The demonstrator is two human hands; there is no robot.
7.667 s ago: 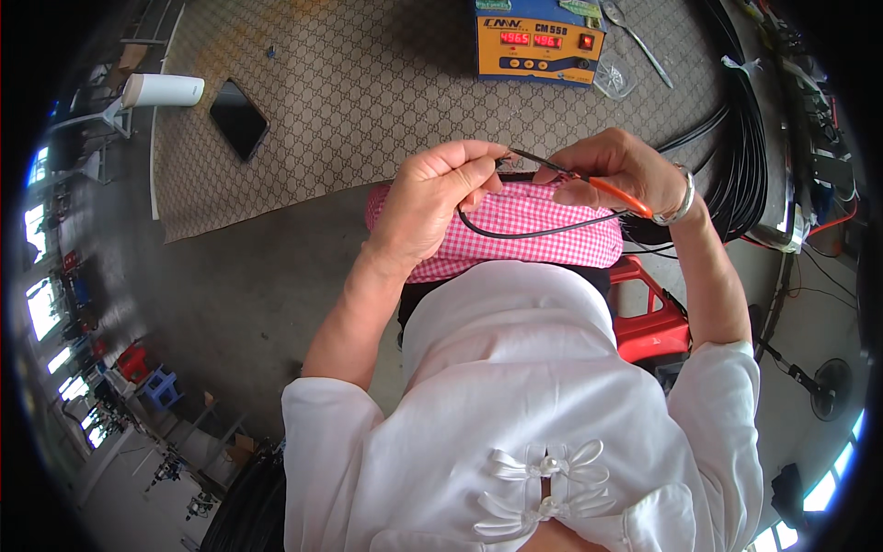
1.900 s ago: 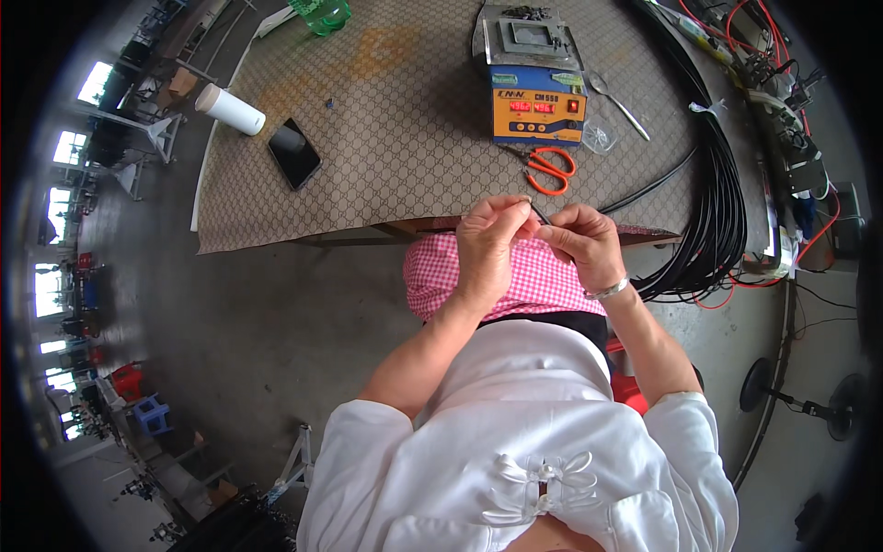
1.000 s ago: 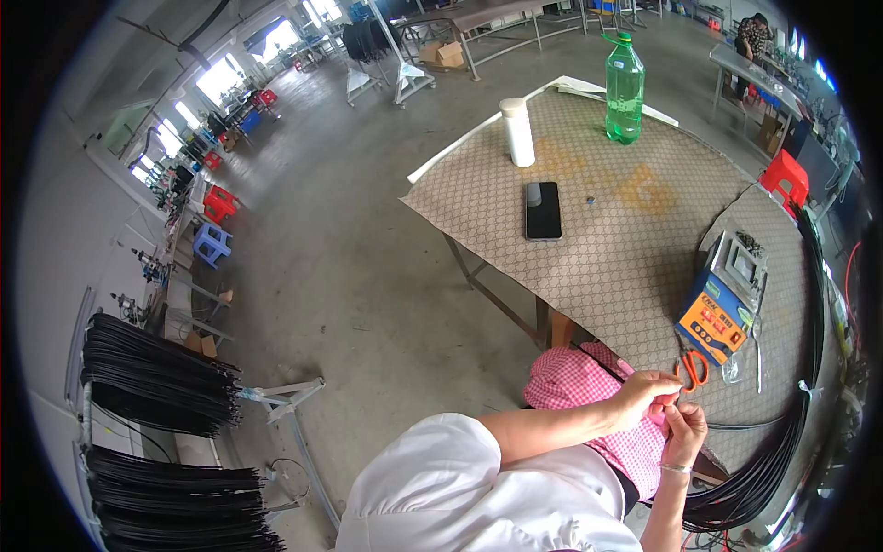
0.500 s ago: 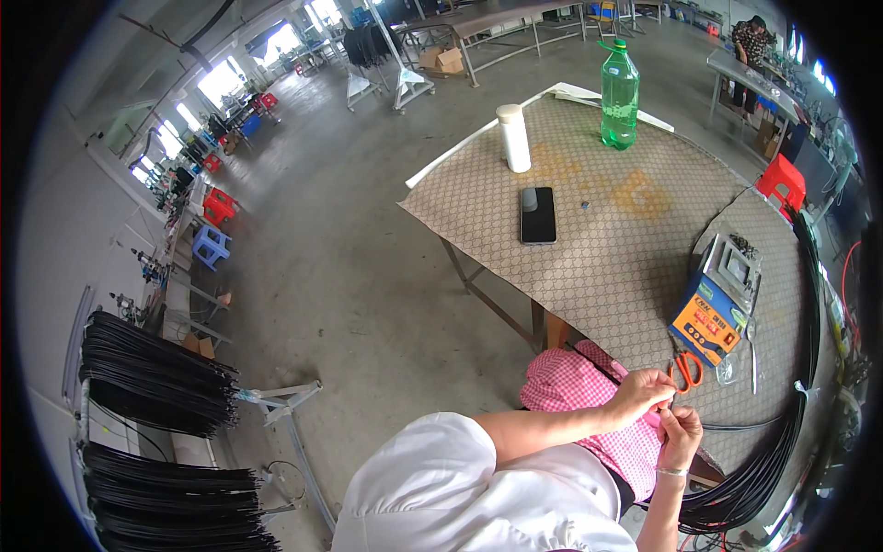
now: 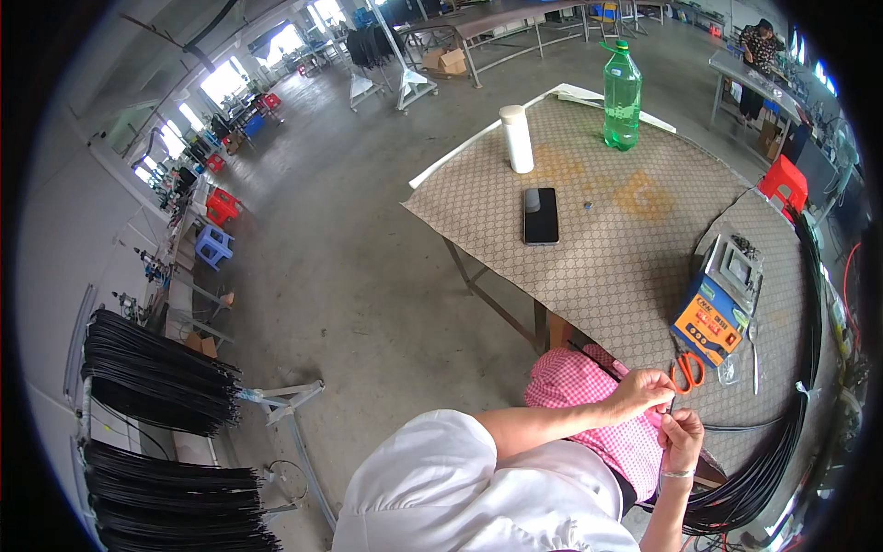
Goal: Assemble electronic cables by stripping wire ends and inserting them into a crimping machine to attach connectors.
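My left hand (image 5: 639, 394) is closed in a pinch above the pink checked cloth (image 5: 575, 382) on my lap. Just below it, my right hand (image 5: 682, 440) pinches a thin black cable, and a short dark piece shows between the two hands' fingertips. What the left fingers hold is too small to make out. Orange-handled scissors (image 5: 686, 372) lie on the table right beside my left fingertips. Dark strands (image 5: 740, 427) run from a thick bundle of black cables (image 5: 773, 469) toward my right hand.
On the patterned table (image 5: 589, 267) stand a blue-and-orange box (image 5: 713, 317) with a metal tray, a phone (image 5: 541, 216), a white bottle (image 5: 517, 140) and a green bottle (image 5: 622, 97). Racks of black cables (image 5: 161, 373) stand at left. A person (image 5: 760, 69) works at the far right.
My hands stay together in nearly the same place, with slight finger movement. A short dark piece shows more plainly between the fingertips. The whole view has shifted slightly.
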